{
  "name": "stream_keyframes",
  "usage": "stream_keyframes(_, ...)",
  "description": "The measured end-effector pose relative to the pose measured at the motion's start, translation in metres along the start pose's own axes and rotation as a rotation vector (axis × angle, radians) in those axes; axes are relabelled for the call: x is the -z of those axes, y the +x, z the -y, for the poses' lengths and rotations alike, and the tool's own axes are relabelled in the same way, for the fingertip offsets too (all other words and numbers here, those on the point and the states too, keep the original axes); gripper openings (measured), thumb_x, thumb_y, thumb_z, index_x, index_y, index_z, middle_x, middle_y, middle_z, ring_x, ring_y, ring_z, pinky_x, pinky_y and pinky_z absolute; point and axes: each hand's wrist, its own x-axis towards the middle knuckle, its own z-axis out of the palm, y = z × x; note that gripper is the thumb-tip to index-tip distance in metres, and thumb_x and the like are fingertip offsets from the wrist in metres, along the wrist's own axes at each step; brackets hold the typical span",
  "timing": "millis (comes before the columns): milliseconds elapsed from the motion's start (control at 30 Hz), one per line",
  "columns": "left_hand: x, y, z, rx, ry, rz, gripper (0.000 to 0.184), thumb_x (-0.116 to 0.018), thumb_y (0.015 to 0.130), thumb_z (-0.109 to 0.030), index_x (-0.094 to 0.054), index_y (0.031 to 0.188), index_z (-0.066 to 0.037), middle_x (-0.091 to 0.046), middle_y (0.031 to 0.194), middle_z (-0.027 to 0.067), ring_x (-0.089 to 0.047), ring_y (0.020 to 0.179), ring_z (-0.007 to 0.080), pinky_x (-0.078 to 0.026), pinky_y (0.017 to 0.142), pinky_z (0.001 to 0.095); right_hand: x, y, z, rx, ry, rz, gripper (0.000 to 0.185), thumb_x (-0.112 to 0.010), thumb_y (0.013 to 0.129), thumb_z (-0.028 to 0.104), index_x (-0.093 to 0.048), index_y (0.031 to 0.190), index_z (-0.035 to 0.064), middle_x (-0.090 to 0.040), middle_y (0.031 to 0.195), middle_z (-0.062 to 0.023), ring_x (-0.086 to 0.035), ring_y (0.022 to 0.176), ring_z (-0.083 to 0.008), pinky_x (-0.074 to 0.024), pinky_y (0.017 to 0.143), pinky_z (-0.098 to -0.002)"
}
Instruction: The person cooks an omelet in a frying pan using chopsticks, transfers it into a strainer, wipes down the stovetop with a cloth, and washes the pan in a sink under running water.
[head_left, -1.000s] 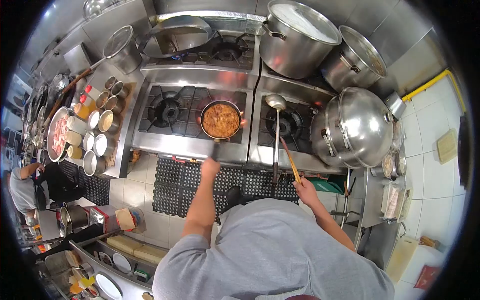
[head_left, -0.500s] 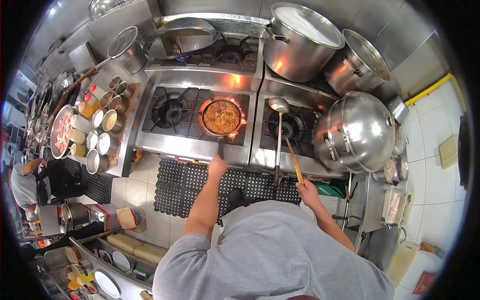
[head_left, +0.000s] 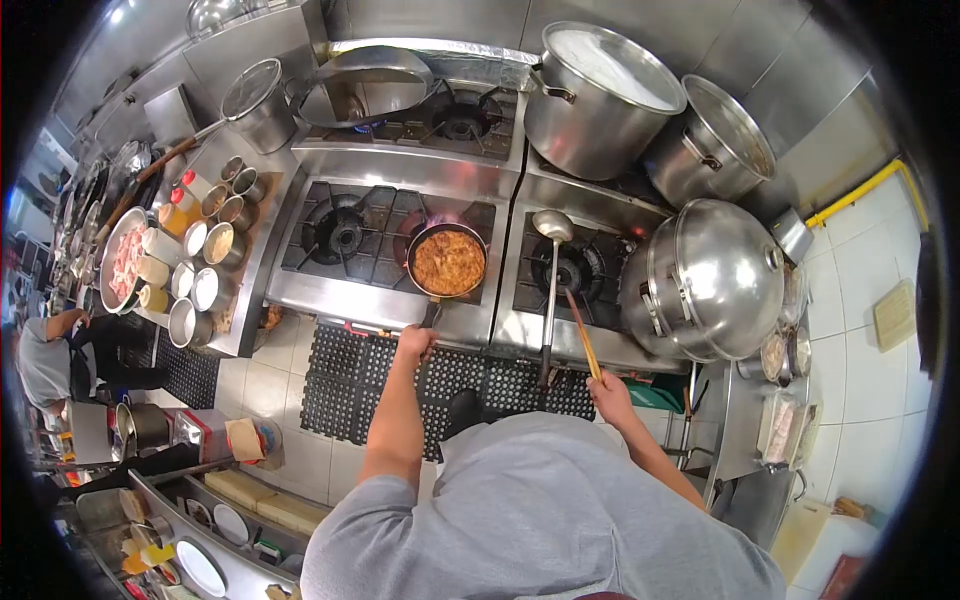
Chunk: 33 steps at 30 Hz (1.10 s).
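My left hand (head_left: 417,343) is closed at the stove's front edge, just below the end of the frying pan's dark handle (head_left: 432,314). What its fingers grip is hidden. The frying pan (head_left: 411,275) sits on the front burner. A browned, flat round of food (head_left: 448,264) fills it, with a small flame behind the rim. In my right hand (head_left: 609,394) is a pair of long wooden chopsticks (head_left: 583,336), tips pointing up and left toward the right burner. A long-handled metal ladle (head_left: 553,226) lies across that burner, left of the chopsticks.
Large steel pots (head_left: 598,110) stand at the back right, and a domed steel pot (head_left: 728,280) at the right. A wok (head_left: 367,90) sits at the back left. Left of the stove are metal cups (head_left: 190,323), bottles and a bowl of raw meat (head_left: 125,262). Another person (head_left: 48,355) is far left.
My left hand has come off the pan handle and moved slightly down and left. The large flames around the pan have shrunk. The pan appears slightly lower in view. My right hand still holds the chopsticks.
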Motion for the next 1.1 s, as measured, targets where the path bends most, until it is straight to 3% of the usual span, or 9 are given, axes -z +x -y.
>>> stream_keyframes(167,-0.033,-0.025,0.016,-0.068,0.272,-0.175,0.049,-0.064,0.083,-0.041,-0.059,0.063,0.003,-0.059,0.056,0.013,-0.057,0.045,0.0237,-0.046,0.048,0.0375,0.007,0.001,0.018,-0.025,-0.008,0.117,0.029,-0.059,0.092,0.027,-0.055,0.078,0.0026,-0.055,0.061,-0.0053,-0.052,0.052,-0.0158,-0.041,0.05,-0.033)
stream_keyframes(267,-0.007,-0.092,0.055,-0.312,0.369,-0.337,0.046,-0.063,0.084,-0.041,-0.062,0.067,0.002,-0.059,0.056,0.0125,-0.058,0.046,0.0246,-0.046,0.048,0.0365,0.007,0.03,0.0,0.139,-0.08,0.111,0.029,-0.058,0.092,0.028,-0.055,0.079,0.003,-0.055,0.061,-0.0043,-0.052,0.053,-0.0139,-0.0409,0.05,-0.0318)
stream_keyframes(300,0.006,-0.121,0.067,-0.187,0.281,-0.3,0.042,-0.065,0.083,-0.039,-0.064,0.072,0.001,-0.06,0.058,0.0127,-0.06,0.05,0.0257,-0.047,0.052,0.0377,0.011,0.029,0.024,0.01,0.012,0.197,0.027,-0.055,0.096,0.024,-0.049,0.076,0.0079,-0.049,0.061,0.0013,-0.046,0.052,-0.0083,-0.0375,0.047,-0.0267)
stream_keyframes(433,0.006,-0.201,0.084,0.101,0.079,-0.514,0.036,-0.069,0.082,-0.034,-0.067,0.079,0.002,-0.065,0.064,0.0146,-0.065,0.064,0.0279,-0.049,0.066,0.0417,-0.009,0.047,0.032,0.014,0.094,0.33,0.026,-0.056,0.096,0.025,-0.05,0.08,0.0053,-0.05,0.062,0.0008,-0.047,0.052,-0.0089,-0.0384,0.047,-0.0271)
stream_keyframes(567,0.054,-0.261,0.119,-0.026,0.335,-0.849,0.04,-0.07,0.08,-0.036,-0.066,0.079,0.003,-0.066,0.069,0.0195,-0.066,0.07,0.0339,-0.048,0.066,0.0437,-0.041,0.053,0.039,0.217,0.075,0.521,0.027,-0.057,0.096,0.024,-0.05,0.078,0.005,-0.051,0.062,-0.0006,-0.049,0.052,-0.0104,-0.0401,0.048,-0.029)
stream_keyframes(867,0.133,-0.55,-0.145,-0.316,0.9,-1.527,0.038,-0.064,0.084,-0.036,-0.063,0.084,0.002,-0.064,0.082,0.0272,-0.062,0.083,0.0448,-0.048,0.072,0.0521,-0.096,0.035,0.075,0.544,0.015,0.678,0.024,-0.055,0.095,0.021,-0.049,0.077,0.0058,-0.048,0.059,0.0001,-0.047,0.049,-0.0105,-0.0386,0.046,-0.0278)
stream_keyframes(933,0.159,-0.571,-0.164,-0.453,0.872,-1.59,0.039,-0.065,0.083,-0.035,-0.062,0.083,0.003,-0.064,0.074,0.0241,-0.065,0.075,0.0393,-0.049,0.069,0.0474,-0.1,0.025,0.077,0.518,0.036,0.707,0.025,-0.056,0.094,0.02,-0.049,0.075,0.0054,-0.049,0.058,-0.0008,-0.049,0.05,-0.0113,-0.0396,0.047,-0.0288)
stream_keyframes(1033,0.154,-0.583,-0.158,-0.347,0.183,-1.313,0.031,-0.067,0.086,-0.028,-0.059,0.074,0.0,-0.054,0.057,0.0054,-0.051,0.046,0.0149,-0.038,0.045,0.0328,-0.103,0.017,0.073,0.648,-0.057,0.663,0.024,-0.055,0.094,0.019,-0.05,0.075,0.0054,-0.05,0.059,-0.0006,-0.049,0.051,-0.0106,-0.0401,0.047,-0.028)
stream_keyframes(1100,0.167,-0.566,-0.123,-0.365,-0.066,-1.142,0.03,-0.066,0.088,-0.025,-0.055,0.067,-0.005,-0.049,0.054,0.0002,-0.043,0.041,0.0112,-0.031,0.039,0.0303,-0.101,0.016,0.068,0.507,-0.015,0.744,0.025,-0.057,0.093,0.021,-0.052,0.075,0.004,-0.054,0.063,-0.0023,-0.052,0.054,-0.0117,-0.0416,0.051,-0.0292)
